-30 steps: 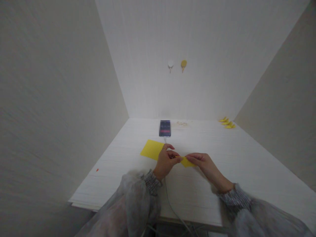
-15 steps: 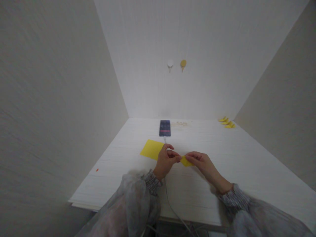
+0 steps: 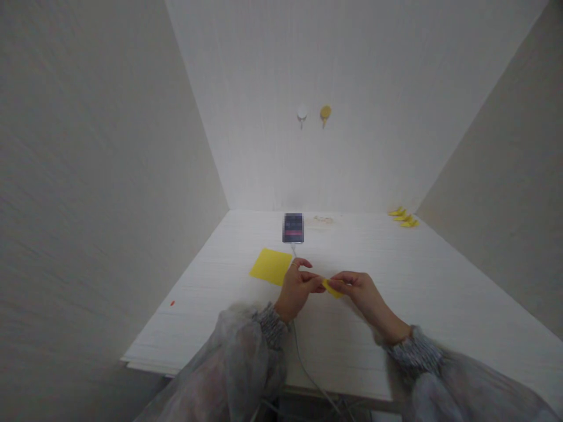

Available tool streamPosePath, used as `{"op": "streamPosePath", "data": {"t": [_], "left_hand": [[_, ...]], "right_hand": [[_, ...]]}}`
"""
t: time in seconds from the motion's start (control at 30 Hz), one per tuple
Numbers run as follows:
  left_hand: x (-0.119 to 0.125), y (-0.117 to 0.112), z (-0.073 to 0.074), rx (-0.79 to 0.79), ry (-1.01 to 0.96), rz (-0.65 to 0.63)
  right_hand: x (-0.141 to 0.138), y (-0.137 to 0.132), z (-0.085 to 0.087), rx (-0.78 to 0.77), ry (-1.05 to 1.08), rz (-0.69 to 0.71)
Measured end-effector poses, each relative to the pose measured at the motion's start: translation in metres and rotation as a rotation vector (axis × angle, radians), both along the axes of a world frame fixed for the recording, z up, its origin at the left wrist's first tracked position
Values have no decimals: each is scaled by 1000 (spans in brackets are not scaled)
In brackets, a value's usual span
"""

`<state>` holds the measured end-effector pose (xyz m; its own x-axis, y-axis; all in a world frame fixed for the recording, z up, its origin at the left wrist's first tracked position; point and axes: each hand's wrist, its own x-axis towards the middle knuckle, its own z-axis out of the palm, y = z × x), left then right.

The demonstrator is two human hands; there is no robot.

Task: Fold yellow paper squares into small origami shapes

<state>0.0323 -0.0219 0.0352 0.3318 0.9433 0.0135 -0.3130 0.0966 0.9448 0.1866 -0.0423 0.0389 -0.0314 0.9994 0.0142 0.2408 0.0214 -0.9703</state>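
Observation:
A small folded piece of yellow paper [image 3: 333,287] is pinched between my two hands just above the white table [image 3: 440,293]. My left hand [image 3: 297,290] grips its left end with thumb and fingertips closed. My right hand [image 3: 360,291] holds the right end, fingers curled over it. Most of the piece is hidden by my fingers. A flat yellow sheet [image 3: 271,265] lies on the table just beyond my left hand.
A phone [image 3: 293,228] lies farther back, with a white cable [image 3: 303,363] running toward me off the table's front edge. Several small folded yellow pieces [image 3: 403,218] sit at the back right corner. Two hooks [image 3: 313,113] hang on the back wall. Walls close in both sides.
My hands have drawn closer together, and less of the yellow piece shows between them than a second ago.

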Motion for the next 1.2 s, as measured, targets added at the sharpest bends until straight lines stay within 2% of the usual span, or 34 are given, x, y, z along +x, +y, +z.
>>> {"op": "streamPosePath", "data": {"t": [0.27, 0.53, 0.7, 0.83, 1.07, 1.2], "left_hand": [[-3, 1, 1, -28, -24, -68], [-4, 4, 2, -60, 127, -38], [-6, 3, 0, -17, 136, -69], [-6, 2, 1, 33, 115, -68], [-7, 3, 3, 146, 155, -70], [-11, 7, 4, 167, 153, 9]], "right_hand": [[3, 2, -3, -42, 65, -8], [5, 3, -5, -35, 11, 0], [2, 2, -5, -67, 29, 37], [1, 1, -5, -124, 132, 43], [2, -1, 5, -215, 242, 31], [6, -1, 7, -224, 275, 21]]}}
